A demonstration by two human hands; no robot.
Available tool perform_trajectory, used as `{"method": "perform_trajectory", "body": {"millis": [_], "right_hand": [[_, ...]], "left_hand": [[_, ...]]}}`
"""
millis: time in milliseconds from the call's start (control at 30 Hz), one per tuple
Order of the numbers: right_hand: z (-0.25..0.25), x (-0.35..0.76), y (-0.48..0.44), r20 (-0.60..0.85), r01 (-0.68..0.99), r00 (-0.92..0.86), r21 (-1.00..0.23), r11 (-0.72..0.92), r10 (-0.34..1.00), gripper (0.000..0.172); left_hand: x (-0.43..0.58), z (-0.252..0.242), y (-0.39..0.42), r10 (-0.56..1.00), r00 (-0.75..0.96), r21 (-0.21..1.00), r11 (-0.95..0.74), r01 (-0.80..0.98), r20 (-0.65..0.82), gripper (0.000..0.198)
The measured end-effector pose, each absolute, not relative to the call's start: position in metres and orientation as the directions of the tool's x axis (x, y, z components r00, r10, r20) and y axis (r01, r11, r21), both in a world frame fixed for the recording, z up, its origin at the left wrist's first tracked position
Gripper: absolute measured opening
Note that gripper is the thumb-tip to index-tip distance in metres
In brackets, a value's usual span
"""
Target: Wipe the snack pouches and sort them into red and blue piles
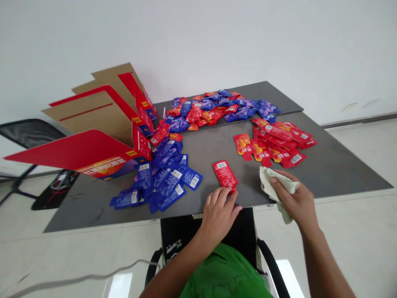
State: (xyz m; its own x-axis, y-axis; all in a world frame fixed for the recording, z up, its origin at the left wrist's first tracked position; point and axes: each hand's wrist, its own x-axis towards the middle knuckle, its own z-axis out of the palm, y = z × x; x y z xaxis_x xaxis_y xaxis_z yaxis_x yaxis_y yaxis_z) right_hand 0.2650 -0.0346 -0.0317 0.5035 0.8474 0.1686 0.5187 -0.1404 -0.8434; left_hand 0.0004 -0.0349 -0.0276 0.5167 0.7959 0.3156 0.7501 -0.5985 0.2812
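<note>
A single red pouch lies on the grey table near its front edge, barcode side up. My left hand holds its lower end down against the table, fingers partly covering that end. To the right, my right hand grips a crumpled whitish cloth, which hangs partly over the table edge. Beyond the cloth lies a spread of red pouches, some with the orange picture facing up. Left of my left hand is a heap of blue pouches, many showing barcodes.
Red and blue pouches are mixed in a pile at the back of the table. Several open cardboard boxes stand in a row at the left, flaps raised. A black chair is beyond them, and a white wall behind.
</note>
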Motion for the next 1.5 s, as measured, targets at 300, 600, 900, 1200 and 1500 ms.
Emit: {"method": "perform_trajectory", "body": {"millis": [300, 600, 900, 1200, 1500], "right_hand": [[-0.038, 0.264, -0.036, 0.141, 0.492, 0.546, -0.851, -0.18, 0.826, 0.051], [-0.031, 0.265, -0.036, 0.141, 0.544, 0.523, -0.815, -0.201, 0.841, 0.053], [0.007, 0.22, 0.022, 0.456, 0.688, -0.272, -0.524, 0.503, 0.847, 0.04], [-0.02, 0.192, 0.094, 0.322, 0.634, -0.631, -0.309, 0.709, 0.705, 0.05], [0.006, 0.201, 0.093, 0.492, 0.696, -0.469, -0.306, 0.65, 0.734, 0.05]], "left_hand": [[-0.007, -0.032, -0.034, 0.795, 0.532, 0.244, -0.599, 0.763, 0.29, 0.059], [-0.013, -0.028, -0.028, 0.797, 0.508, 0.266, -0.594, 0.759, 0.327, 0.037], [-0.029, -0.045, -0.033, 0.701, 0.545, 0.249, -0.691, 0.679, 0.459, 0.032], [-0.031, -0.05, -0.032, 0.727, 0.552, 0.27, -0.674, 0.688, 0.409, 0.043], [-0.029, -0.051, -0.032, 0.744, 0.507, 0.319, -0.654, 0.686, 0.435, 0.042]]}}
